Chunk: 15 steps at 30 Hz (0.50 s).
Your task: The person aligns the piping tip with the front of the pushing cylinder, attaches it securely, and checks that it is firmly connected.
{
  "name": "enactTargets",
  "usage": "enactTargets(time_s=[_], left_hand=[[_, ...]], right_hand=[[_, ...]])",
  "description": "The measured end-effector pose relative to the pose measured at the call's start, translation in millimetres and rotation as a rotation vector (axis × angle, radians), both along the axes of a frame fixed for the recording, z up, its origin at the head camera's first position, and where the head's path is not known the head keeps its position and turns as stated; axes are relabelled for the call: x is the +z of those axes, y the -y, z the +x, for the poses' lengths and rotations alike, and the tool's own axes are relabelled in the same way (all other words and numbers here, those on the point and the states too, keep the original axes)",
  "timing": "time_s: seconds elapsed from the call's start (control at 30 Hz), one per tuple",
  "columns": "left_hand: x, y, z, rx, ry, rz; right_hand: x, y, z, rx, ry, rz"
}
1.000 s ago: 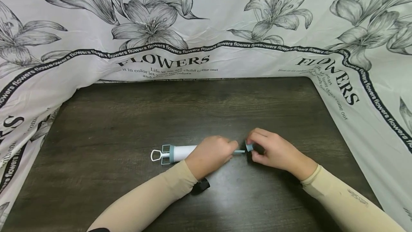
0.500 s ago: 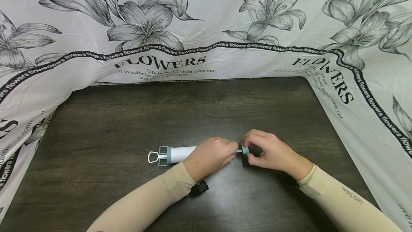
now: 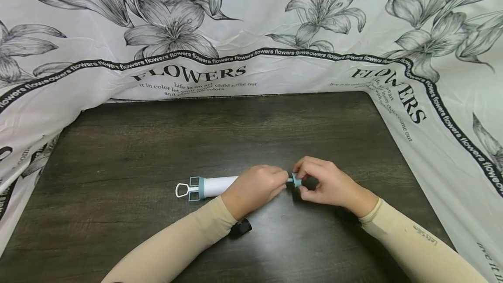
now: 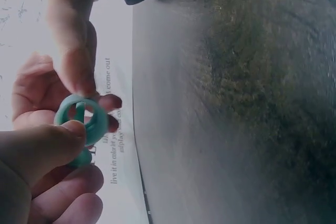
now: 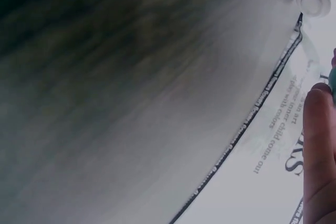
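Observation:
My left hand pinches a thin blue-green stick, most of it hidden by the fingers. A small blue-green cup sits at the stick's right end, its rim held between the thumb and fingers of my right hand. In the left wrist view the cup looks like a ring with a bar inside, and both hands meet at it. How deep the stick sits is hidden. Beyond my left hand lies a white hand pump with a blue-green collar and loop handle; its nozzle end shows in the right wrist view.
Everything is over a dark wood-grain table. A white cloth printed with flowers and lettering hangs round its back and sides. A black camera piece protrudes beneath my left wrist.
My right hand has moved left and brought the cup against the stick's end, where a gap showed before. Less of the stick is visible. The pump keeps its place as the head view shifts slightly.

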<state>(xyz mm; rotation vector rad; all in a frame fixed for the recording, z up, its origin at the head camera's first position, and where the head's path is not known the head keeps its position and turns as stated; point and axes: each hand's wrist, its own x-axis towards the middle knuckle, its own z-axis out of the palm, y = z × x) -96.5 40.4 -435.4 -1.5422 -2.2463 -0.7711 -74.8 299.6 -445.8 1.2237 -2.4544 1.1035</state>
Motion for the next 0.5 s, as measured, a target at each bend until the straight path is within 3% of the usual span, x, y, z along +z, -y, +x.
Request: enactTargets(time_s=[0.3,0.5], left_hand=[[-4.6,-3.4,0.6,-0.043,0.018,0.060],[-9.0,-4.7,-1.7,-0.057,-0.008,0.111]], right_hand=[[-2.4,4.8,-2.7,0.059,-0.058,-0.071],[-3.1,5.9,-2.8,0.065,-0.065,-0.080]])
